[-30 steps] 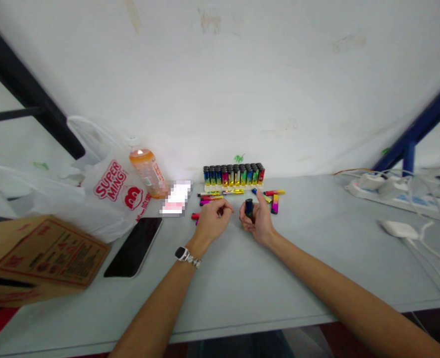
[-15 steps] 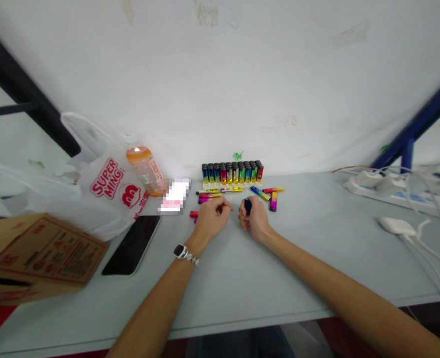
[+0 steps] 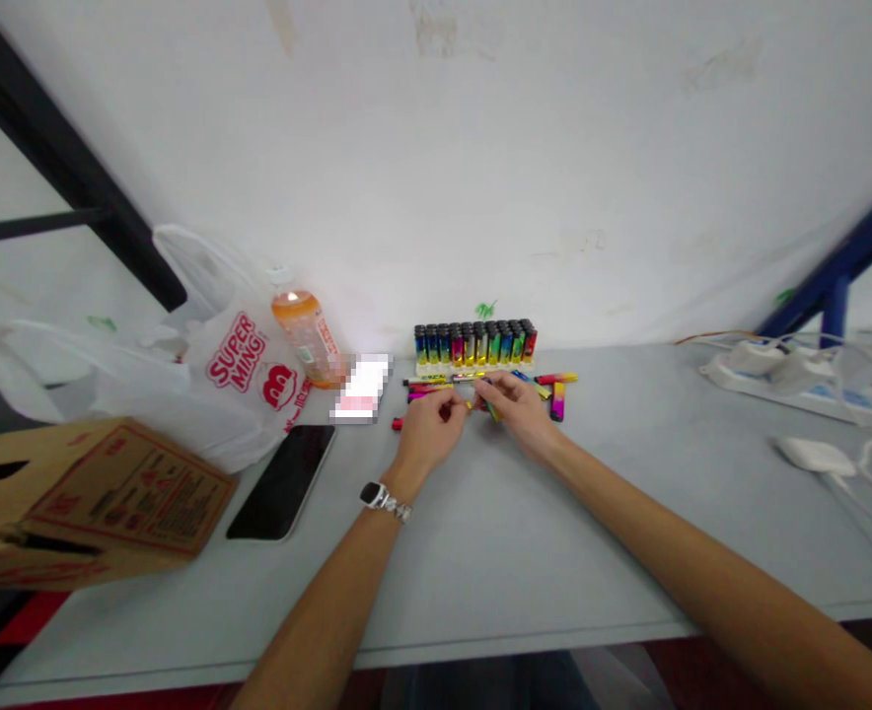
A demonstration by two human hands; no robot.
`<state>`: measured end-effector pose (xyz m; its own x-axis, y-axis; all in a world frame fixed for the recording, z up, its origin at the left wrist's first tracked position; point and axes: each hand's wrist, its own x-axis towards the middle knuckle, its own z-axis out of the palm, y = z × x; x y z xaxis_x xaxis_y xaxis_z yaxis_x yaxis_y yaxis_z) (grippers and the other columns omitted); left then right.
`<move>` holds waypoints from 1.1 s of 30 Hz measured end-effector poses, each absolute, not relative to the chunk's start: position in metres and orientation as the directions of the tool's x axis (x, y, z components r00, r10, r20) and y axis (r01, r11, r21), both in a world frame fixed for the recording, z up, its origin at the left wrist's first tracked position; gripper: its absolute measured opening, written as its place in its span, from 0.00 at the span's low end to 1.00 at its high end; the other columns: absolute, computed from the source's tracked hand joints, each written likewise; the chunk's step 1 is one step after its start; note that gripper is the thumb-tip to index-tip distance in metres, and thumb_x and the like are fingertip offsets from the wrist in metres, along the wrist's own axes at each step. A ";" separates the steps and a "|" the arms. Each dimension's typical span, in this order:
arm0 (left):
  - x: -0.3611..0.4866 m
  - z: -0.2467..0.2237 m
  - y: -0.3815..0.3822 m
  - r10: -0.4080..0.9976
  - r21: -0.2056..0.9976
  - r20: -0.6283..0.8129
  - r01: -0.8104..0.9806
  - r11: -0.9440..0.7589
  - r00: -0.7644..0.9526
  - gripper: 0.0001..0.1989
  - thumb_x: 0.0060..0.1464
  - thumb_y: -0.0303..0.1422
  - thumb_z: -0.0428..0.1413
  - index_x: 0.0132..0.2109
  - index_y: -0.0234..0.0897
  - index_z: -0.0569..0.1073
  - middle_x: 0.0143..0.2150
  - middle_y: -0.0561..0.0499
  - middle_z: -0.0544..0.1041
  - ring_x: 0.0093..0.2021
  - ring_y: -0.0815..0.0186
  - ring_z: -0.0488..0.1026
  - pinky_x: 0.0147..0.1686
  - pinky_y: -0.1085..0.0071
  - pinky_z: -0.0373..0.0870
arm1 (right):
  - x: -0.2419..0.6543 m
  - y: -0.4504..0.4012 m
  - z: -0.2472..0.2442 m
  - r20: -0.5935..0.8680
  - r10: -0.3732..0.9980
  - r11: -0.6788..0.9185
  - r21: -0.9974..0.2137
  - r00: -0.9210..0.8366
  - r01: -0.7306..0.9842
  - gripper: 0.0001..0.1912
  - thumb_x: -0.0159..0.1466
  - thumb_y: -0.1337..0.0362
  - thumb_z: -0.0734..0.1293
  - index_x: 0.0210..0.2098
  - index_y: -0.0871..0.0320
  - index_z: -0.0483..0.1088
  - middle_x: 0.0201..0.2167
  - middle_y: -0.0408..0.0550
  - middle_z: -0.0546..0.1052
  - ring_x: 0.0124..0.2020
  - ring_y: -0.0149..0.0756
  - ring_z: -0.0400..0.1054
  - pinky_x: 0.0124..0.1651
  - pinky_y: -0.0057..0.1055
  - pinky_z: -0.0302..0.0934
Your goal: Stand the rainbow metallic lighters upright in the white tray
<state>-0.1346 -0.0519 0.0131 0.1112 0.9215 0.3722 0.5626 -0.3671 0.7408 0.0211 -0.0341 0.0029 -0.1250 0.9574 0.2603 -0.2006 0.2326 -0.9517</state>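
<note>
Near the middle of the grey table (image 3: pixel 525 552), my left hand (image 3: pixel 432 424) is closed, thumb and index finger pinched around something small and yellowish I cannot make out. My right hand (image 3: pixel 514 409), just beside it, grips a lighter (image 3: pixel 493 410), mostly hidden by the fingers. Behind both hands, several colourful lighters stand upright in a pale tray (image 3: pixel 472 370). Loose lighters lie around my hands, among them a red and yellow one (image 3: pixel 556 378) and a purple and orange one (image 3: pixel 557 402) on the right, and a red one (image 3: pixel 398 424) on the left.
At the left are a cardboard box (image 3: pixel 132 493), a white plastic bag (image 3: pixel 221 394), an orange drink bottle (image 3: pixel 307 335), a black phone (image 3: pixel 284 483) and a bright pixelated item (image 3: pixel 362 390). A power strip (image 3: pixel 813 380) and white charger (image 3: pixel 817 457) with cables lie at the right.
The view has shifted, so the scene sits slightly further right. My right hand has turned and its fingers have extended toward my left hand. Something yellowish now shows at my left fingertips.
</note>
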 end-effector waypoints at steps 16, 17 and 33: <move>-0.182 0.017 -0.040 0.927 0.444 0.318 0.832 -0.333 0.202 0.07 0.52 0.34 0.63 0.39 0.38 0.80 0.44 0.45 0.77 0.46 0.55 0.73 0.48 0.59 0.69 | -0.011 0.064 0.036 0.580 0.746 0.655 -0.546 -0.329 0.522 0.04 0.59 0.68 0.70 0.35 0.60 0.76 0.26 0.45 0.78 0.26 0.32 0.69 0.35 0.28 0.61; -0.182 0.018 -0.041 0.934 0.436 0.294 0.841 -0.321 0.205 0.08 0.52 0.36 0.63 0.40 0.38 0.80 0.44 0.45 0.78 0.46 0.55 0.73 0.48 0.59 0.69 | -0.012 0.066 0.036 0.577 0.742 0.658 -0.526 -0.342 0.539 0.03 0.59 0.69 0.70 0.34 0.60 0.76 0.26 0.46 0.78 0.27 0.33 0.69 0.35 0.28 0.61; -0.161 0.009 -0.045 0.943 0.329 0.215 0.891 -0.314 0.254 0.09 0.58 0.37 0.60 0.44 0.39 0.78 0.50 0.45 0.75 0.56 0.54 0.68 0.52 0.60 0.63 | -0.010 0.076 0.057 0.464 0.739 0.660 -0.357 -0.488 0.660 0.06 0.61 0.70 0.68 0.33 0.62 0.80 0.30 0.49 0.77 0.31 0.35 0.69 0.41 0.33 0.61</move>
<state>-0.1606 -0.0454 0.0092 0.2537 0.9432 0.2147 0.8906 -0.3144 0.3286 -0.0096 0.0761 0.0575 -0.4877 0.7392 0.4645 0.6604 0.6603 -0.3575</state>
